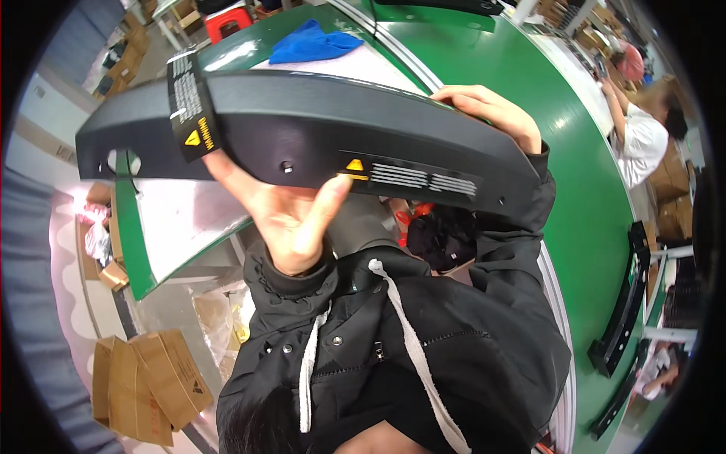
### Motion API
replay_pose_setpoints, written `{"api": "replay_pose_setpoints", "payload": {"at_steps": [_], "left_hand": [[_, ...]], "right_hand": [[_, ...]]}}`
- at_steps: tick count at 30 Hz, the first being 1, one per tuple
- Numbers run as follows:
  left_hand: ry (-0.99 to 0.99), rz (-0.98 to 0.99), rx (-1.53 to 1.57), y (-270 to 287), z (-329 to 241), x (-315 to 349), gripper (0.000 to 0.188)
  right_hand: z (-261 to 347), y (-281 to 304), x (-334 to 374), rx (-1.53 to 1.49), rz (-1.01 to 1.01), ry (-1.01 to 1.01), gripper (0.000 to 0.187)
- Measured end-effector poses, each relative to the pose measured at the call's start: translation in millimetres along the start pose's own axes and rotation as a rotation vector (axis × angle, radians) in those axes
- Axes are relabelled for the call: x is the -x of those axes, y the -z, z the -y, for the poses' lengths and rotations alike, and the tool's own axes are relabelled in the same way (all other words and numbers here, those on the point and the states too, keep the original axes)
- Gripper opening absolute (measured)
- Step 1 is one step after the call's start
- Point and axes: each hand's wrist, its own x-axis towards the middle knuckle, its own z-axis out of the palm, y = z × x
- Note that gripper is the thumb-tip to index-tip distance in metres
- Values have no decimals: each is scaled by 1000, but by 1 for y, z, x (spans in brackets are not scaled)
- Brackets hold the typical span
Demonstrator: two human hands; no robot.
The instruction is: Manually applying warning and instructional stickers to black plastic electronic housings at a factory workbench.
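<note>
A long, curved black plastic bumper-like part spans the view in front of my chest. My right hand grips its right end from above, fingers bent over the top edge. My left hand is palm up below the part's lower edge, thumb and forefinger spread wide. The forefinger's tip meets the lower end of a loose black warning label, which crosses the part's left section and sticks up past its top edge. The left thumb touches the yellow end of a second black label lying flat along the part's lower front.
A blue cloth lies on the table's white pad. Similar black parts rest on the green tabletop at right. Cardboard sits on the floor at lower left. Another person works at the far right.
</note>
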Motion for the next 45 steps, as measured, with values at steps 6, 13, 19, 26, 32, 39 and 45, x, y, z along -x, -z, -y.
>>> {"api": "replay_pose_setpoints", "payload": {"at_steps": [6, 13, 19, 26, 32, 39, 45], "left_hand": [[112, 461, 213, -30, 19, 1, 110], [154, 707, -33, -25, 59, -5, 103], [165, 650, -86, 2, 76, -10, 94], [246, 451, -113, 32, 73, -11, 86], [291, 349, -157, 55, 75, -14, 78], [488, 316, 124, 54, 93, -19, 51], [520, 379, 32, 52, 88, -14, 41]], "right_hand": [[-13, -40, 82, 221, -420, 526, 27], [-13, -14, 196, 43, -913, 77, 22], [-46, 58, 214, 20, -1148, -821, 54], [-144, 119, 133, 703, -1386, -1151, 76], [-162, 145, 127, 570, -1457, -1273, 72], [-79, 76, 48, 1217, -1188, -649, 31], [-10, -43, -29, 968, -598, 453, 16]]}}
